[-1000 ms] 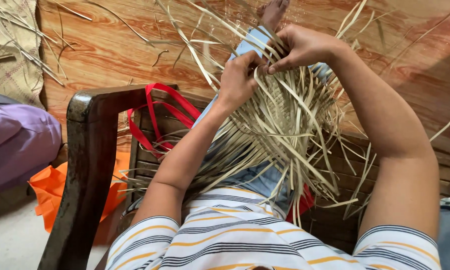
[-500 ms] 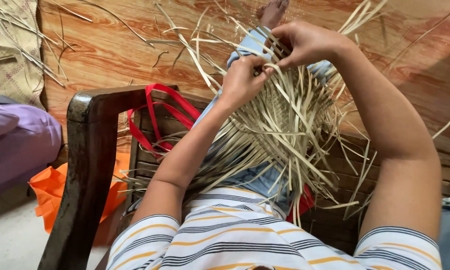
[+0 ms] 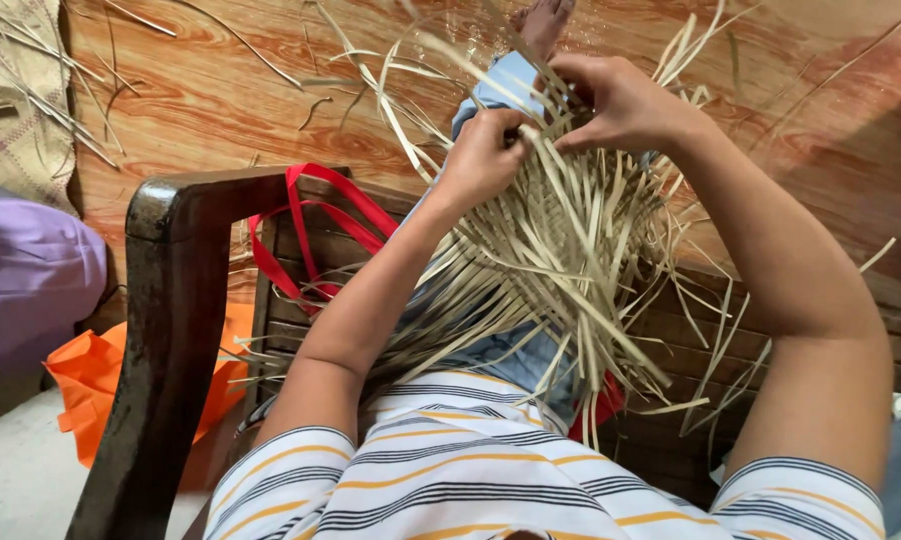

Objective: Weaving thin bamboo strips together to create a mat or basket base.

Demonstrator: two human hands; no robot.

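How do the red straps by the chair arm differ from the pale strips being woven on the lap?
The red straps are few, smooth loops draped over the wooden chair; the pale strips are many, stiff and straight, fanning out loose. The straps lie untouched; the left hand and right hand pinch the strips. Both are flat bands.

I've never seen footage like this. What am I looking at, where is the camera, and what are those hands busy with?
There is no machine here: a person wears a camera on the head, so you look down over a striped shirt at that person's own two hands. The left hand and right hand both pinch pale flat strips of a half-woven mat resting on the lap, its loose ends fanning out. The person sits in a dark wooden chair. Red straps hang over it, and an orange bag lies beside it. More loose strips lie on the wooden floor ahead.
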